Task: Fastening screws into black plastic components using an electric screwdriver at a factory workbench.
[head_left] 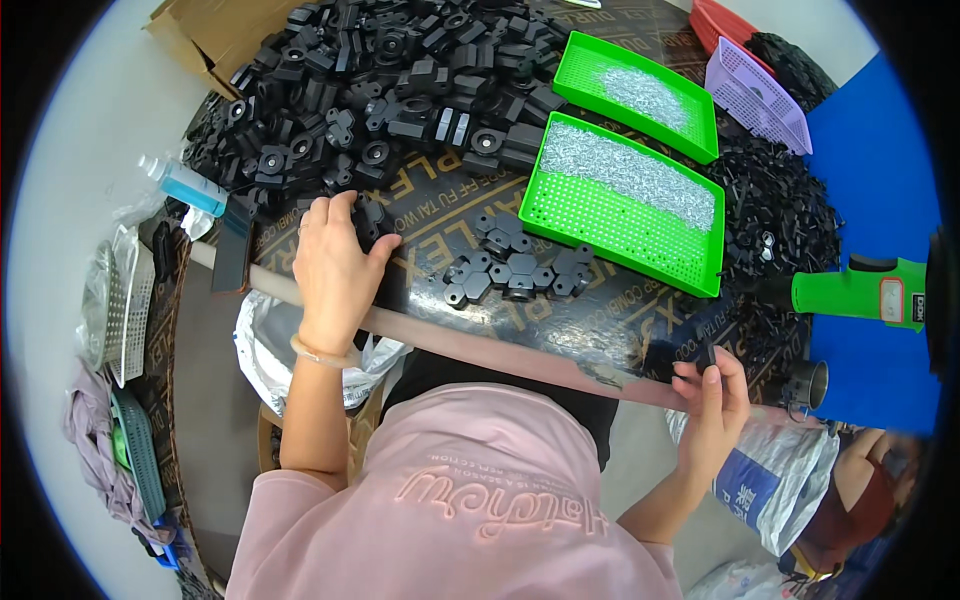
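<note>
My left hand (335, 262) is at the table's near left, its fingers curled down over black plastic parts, with one part (371, 216) between the thumb and fingers. Part of what it grips lies hidden under the palm. Close to the near edge on the right, my right hand (718, 398) has its thumb and fingertips brought together. A small dark piece seems to sit in that pinch, too small to name. Between my hands lies a cluster of black three-lobed plastic pieces (521, 270) with holes, placed side by side on the tabletop.
A big heap of black plastic parts (400, 75) covers the far left. Two green trays (640, 262) hold small silver metal pieces. At right are a pile of small black pieces (775, 205) and a green pistol-shaped tool (860, 292). A bottle (190, 187) and phone (231, 250) are left.
</note>
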A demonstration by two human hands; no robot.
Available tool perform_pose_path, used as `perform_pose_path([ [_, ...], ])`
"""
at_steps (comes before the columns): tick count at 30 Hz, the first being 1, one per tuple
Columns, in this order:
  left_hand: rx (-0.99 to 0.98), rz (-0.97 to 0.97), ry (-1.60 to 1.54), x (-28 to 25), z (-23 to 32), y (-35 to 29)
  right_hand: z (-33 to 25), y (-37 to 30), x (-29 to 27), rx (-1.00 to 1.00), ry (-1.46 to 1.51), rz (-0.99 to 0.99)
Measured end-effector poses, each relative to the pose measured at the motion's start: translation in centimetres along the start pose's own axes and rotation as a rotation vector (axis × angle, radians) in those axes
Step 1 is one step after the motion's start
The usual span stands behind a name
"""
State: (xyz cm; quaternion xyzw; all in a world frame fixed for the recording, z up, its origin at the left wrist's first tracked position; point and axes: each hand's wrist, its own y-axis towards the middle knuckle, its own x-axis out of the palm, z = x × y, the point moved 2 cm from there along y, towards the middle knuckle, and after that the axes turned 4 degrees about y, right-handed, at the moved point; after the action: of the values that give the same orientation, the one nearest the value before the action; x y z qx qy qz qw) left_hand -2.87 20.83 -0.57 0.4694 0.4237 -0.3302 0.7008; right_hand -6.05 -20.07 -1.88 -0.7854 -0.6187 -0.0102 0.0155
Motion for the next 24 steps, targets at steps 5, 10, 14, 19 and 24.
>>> perform_pose_path([
  [5,0.011,0.005,-0.341,-1.2,2.1,-0.2,-0.3,-0.7,1.4,-0.052,0.213,-0.162],
  [10,0.176,-0.317,-1.080,-2.6,7.8,-3.1,-0.4,-0.8,3.0,-0.044,0.279,-0.171],
  [14,0.327,-0.559,-1.100,-3.2,11.8,-5.3,-0.9,-1.1,4.6,0.053,0.379,-0.268],
  [19,0.474,-0.434,-0.974,-1.3,13.8,-6.2,-0.4,-1.9,5.6,0.114,0.394,-0.308],
  [24,0.493,-0.312,-0.904,-0.8,14.4,-6.7,0.3,-2.6,6.7,0.208,0.400,-0.383],
])
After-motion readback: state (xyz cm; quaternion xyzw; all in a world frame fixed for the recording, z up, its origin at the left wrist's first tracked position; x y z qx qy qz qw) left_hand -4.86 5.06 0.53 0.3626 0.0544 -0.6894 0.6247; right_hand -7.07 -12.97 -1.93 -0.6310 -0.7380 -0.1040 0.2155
